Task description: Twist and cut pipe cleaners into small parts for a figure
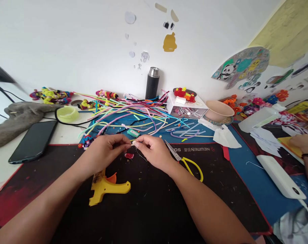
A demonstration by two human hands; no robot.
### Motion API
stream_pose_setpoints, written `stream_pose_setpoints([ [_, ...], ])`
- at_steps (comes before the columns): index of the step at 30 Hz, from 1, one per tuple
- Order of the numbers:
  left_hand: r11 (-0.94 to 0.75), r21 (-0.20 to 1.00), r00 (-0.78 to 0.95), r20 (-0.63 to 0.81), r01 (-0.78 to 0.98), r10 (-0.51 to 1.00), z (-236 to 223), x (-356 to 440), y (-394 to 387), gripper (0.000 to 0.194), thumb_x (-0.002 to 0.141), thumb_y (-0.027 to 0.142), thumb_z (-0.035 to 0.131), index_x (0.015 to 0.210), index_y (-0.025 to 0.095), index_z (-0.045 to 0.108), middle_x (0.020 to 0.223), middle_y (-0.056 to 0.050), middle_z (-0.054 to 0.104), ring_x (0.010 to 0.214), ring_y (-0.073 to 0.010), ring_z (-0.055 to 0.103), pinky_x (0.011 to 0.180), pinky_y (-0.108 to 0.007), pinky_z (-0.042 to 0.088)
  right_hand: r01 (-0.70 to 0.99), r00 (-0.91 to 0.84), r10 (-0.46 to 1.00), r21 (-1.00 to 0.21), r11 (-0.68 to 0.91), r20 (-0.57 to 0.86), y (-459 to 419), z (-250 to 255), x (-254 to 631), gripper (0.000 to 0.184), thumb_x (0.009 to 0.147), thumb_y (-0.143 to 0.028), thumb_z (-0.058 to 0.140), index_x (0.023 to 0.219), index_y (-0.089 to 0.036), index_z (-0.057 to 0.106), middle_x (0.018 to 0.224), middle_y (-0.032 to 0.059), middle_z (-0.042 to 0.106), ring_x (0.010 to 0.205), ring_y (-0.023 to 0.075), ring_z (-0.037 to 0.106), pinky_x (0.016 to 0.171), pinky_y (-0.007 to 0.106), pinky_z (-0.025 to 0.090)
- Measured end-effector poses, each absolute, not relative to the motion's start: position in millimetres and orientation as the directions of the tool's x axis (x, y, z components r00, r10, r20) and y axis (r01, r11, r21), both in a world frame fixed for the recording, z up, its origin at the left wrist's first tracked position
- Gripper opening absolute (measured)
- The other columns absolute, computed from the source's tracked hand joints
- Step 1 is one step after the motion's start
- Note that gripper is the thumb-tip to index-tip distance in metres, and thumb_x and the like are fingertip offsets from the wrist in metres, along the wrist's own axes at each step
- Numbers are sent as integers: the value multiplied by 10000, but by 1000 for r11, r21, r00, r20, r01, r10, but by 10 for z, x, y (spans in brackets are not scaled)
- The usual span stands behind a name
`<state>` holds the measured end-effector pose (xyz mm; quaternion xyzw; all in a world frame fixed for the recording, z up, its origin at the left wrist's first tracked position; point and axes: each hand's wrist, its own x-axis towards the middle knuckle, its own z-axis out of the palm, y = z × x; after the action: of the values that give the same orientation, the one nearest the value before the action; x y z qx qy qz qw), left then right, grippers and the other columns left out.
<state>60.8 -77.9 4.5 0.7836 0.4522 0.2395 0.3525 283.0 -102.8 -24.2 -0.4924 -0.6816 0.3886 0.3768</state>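
Over the black desk mat (149,206), my left hand (100,154) and my right hand (155,152) meet, fingertips nearly touching. Both are closed in a pinch around a small pale piece (132,143), mostly hidden by the fingers, so its kind is unclear. Just below them lies a small red and pink fuzzy piece (129,156). A yellow glue gun (113,188) with an orange trigger rests on the mat near my left wrist. Scissors (179,158) with yellow handles lie beside my right hand, blades pointing away from me.
Behind my hands spreads a heap of colourful pipe cleaners (133,112). A black flask (152,84), a white box (187,109) and a bowl (219,110) stand near the wall. A phone (33,141) lies left. At right, another person's hand (302,142) is near a white device (281,176).
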Motion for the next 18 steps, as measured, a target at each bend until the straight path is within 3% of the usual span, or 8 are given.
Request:
stream_pose_setpoints([
  [7, -413, 662, 523, 37, 626, 852, 21, 611, -788, 345, 967, 539, 577, 952, 306, 832, 907, -24, 849, 803, -262, 765, 710, -303, 511, 541, -289, 941, -780, 313, 177, -1033, -234, 2827, 161, 1050, -248, 661, 1035, -225, 819, 907, 12, 813, 776, 157, 688, 733, 275, 430],
  [15, -396, 669, 528, 6, 629, 849, -9, 602, -769, 361, 987, 553, 569, 946, 299, 822, 891, -14, 838, 798, -257, 752, 719, -315, 497, 510, -279, 946, -808, 294, 169, -1031, -257, 2840, 165, 1061, -277, 655, 1064, -232, 813, 1010, 33, 838, 883, 184, 737, 784, 292, 464],
  [18, -353, 705, 511, -15, 616, 860, 28, 610, -776, 392, 974, 594, 572, 922, 284, 807, 861, -14, 823, 783, -254, 738, 710, -309, 499, 469, -258, 952, -841, 271, 163, -1038, -242, 2841, 188, 1064, -313, 645, 1082, -226, 811, 973, 31, 824, 822, 174, 706, 745, 289, 456],
])
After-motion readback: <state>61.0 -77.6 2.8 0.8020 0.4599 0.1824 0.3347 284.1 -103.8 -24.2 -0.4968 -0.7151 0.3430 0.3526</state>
